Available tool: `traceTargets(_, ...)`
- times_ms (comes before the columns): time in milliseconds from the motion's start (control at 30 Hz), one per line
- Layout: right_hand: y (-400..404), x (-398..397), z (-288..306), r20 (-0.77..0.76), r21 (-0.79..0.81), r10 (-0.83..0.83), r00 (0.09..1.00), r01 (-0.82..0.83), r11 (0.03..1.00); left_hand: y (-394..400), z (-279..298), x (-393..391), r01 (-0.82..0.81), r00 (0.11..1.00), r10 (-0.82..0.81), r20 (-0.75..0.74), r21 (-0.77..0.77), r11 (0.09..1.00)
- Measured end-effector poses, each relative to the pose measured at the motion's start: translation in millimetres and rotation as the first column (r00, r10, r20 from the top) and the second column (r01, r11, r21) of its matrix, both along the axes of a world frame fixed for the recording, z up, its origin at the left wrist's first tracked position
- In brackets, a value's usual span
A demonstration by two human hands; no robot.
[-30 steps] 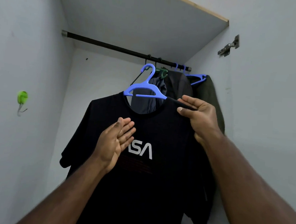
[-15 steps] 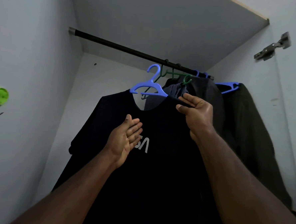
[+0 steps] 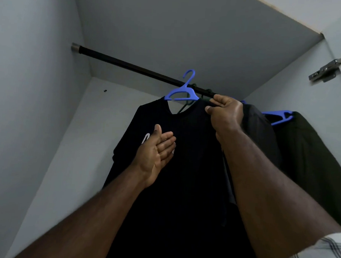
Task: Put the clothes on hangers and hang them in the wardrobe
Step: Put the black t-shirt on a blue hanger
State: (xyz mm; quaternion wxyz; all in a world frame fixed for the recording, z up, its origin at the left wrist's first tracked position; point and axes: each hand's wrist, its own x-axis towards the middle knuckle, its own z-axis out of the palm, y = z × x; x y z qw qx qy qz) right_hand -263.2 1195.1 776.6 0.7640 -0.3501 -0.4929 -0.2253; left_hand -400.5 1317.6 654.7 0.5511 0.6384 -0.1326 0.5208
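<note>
Inside the grey wardrobe [image 3: 37,100], right hand [image 3: 225,114] pinches the black T-shirt [image 3: 187,169]; left hand [image 3: 156,154] flat, released.

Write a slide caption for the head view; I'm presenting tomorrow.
Right hand lifts black T-shirt on blue hanger toward wardrobe rail; left hand open.

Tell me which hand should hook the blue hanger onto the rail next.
Right, I think. The right hand already pinches the shirt shoulder over the blue hanger, whose hook sits at the rail. The left hand is open, lower, against the shirt front.
</note>
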Motion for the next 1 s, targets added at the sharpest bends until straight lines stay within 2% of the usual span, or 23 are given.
traceTargets(200,22.8,-1.6,31.5,-0.044,-0.016,-0.074,0.996,0.073,0.997,24.5,30.3,7.0,0.009,1.0,-0.009,0.01,-0.022,1.0)
traceTargets(433,46.9,1.9,50.7,-0.096,-0.084,-0.101,0.99,0.094,0.992,54.1,38.7,15.6,0.014,1.0,-0.014,-0.002,-0.036,0.999)
traceTargets(667,48.0,13.2,45.1,-0.061,-0.241,-0.14,0.988,0.121,0.963,68.0,35.3,19.0,-0.019,1.0,0.019,-0.004,-0.023,1.0)
traceTargets(767,37.6,12.8,33.9,-0.01,-0.252,-0.237,0.971,0.227,0.941,68.5,27.7,24.7,-0.113,0.993,0.115,-0.029,0.038,0.993)
traceTargets(900,19.7,17.3,12.7,0.125,-0.227,-0.447,0.886,0.464,0.856,57.8,20.1,39.6,-0.301,0.953,0.302,0.009,0.131,0.945)
traceTargets(1000,2.7,24.4,-5.7,0.185,-0.221,-0.538,0.822,0.568,0.793,46.9,15.4,50.8,-0.416,0.909,0.414,0.05,0.187,0.89)
